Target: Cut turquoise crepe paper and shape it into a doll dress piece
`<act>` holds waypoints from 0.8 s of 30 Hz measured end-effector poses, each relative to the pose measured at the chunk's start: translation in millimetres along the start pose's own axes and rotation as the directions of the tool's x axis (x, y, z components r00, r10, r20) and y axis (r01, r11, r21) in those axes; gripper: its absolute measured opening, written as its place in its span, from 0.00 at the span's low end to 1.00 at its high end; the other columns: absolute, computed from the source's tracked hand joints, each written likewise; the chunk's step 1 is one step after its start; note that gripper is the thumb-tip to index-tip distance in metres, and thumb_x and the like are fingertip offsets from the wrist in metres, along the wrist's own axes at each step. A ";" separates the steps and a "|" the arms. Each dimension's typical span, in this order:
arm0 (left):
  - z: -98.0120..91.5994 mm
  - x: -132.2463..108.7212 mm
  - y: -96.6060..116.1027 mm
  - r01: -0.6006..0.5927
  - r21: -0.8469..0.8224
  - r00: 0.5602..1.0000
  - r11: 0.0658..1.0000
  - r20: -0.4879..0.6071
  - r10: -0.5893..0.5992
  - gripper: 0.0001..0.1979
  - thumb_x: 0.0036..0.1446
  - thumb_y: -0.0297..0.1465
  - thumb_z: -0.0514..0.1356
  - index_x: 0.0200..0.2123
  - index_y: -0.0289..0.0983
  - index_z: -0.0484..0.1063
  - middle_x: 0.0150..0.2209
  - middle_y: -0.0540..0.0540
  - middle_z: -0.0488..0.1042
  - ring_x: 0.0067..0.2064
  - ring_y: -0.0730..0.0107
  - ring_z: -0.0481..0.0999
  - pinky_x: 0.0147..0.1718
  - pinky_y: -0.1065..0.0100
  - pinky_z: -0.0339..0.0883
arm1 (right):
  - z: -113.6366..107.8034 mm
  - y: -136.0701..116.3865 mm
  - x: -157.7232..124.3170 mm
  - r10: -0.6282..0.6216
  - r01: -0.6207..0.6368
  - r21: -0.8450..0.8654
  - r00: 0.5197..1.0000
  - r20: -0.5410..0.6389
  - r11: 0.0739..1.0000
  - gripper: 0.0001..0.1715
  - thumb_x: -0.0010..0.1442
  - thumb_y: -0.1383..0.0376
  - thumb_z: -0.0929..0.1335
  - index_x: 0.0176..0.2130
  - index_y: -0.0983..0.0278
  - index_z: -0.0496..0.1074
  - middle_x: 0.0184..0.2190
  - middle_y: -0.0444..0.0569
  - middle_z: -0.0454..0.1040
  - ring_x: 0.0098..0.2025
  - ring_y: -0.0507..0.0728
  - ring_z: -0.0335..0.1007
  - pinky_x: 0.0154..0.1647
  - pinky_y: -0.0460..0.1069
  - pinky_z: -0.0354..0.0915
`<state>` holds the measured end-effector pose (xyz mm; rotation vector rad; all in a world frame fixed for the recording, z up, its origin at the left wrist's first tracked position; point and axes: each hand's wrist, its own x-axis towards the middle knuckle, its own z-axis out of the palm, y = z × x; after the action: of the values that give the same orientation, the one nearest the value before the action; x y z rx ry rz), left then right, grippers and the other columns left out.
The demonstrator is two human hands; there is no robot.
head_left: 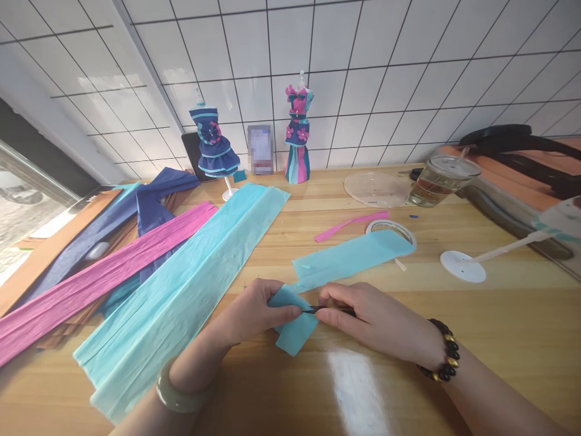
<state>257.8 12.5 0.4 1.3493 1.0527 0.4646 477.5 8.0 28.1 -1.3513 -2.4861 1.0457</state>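
My left hand (254, 312) pinches a small folded piece of light blue crepe paper (295, 336) between thumb and fingers. In my right hand (363, 312) is a slim black pointed tool (313, 309), its tip against the paper by my left thumb. Most of that tool is hidden by my fingers, so its exact kind does not show. Just beyond my hands lies a light blue crepe paper strip (349, 257), its right end over a roll of tape (411, 230). A narrow pink strip (351, 225) lies behind it.
Long turquoise crepe paper (181, 290), pink crepe paper (113, 263) and dark blue crepe paper (157, 200) spread over the left side. Two small dress forms (211, 142) (298, 133) stand by the tiled wall. At right are a lidded cup (442, 178) and a white-based stand (463, 266).
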 end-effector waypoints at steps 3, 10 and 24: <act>-0.1 0.4 0.3 -0.015 -0.001 1.000 1.000 -0.006 0.015 0.08 0.50 0.34 0.61 0.29 0.34 0.73 0.23 0.52 0.69 0.25 0.77 0.66 0.25 0.74 0.60 | 0.0 -0.5 -0.6 0.002 -0.002 -0.001 1.000 -0.008 1.000 0.20 0.62 0.51 0.56 0.32 0.61 0.65 0.24 0.42 0.68 0.25 0.51 0.61 0.25 0.46 0.52; -0.8 -0.2 -0.4 -0.030 0.018 0.999 0.999 -0.012 0.031 0.10 0.50 0.35 0.60 0.30 0.33 0.74 0.24 0.50 0.70 0.26 0.75 0.66 0.25 0.73 0.60 | -1.0 -1.3 -1.6 -0.017 0.017 -0.002 0.999 -0.029 1.000 0.19 0.62 0.52 0.57 0.32 0.62 0.66 0.24 0.43 0.69 0.26 0.52 0.61 0.26 0.46 0.53; -0.1 -1.3 2.1 -0.038 0.002 0.999 0.999 -0.026 0.038 0.09 0.50 0.34 0.61 0.25 0.33 0.70 0.21 0.53 0.66 0.24 0.77 0.63 0.23 0.74 0.56 | 0.1 -1.3 -1.4 -0.012 0.012 0.004 0.999 -0.039 1.000 0.18 0.62 0.53 0.57 0.31 0.62 0.65 0.24 0.42 0.70 0.26 0.52 0.63 0.28 0.46 0.55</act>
<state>257.7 12.0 2.8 1.3699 1.0504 0.5102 477.3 6.4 29.1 -1.3412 -2.4599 1.0115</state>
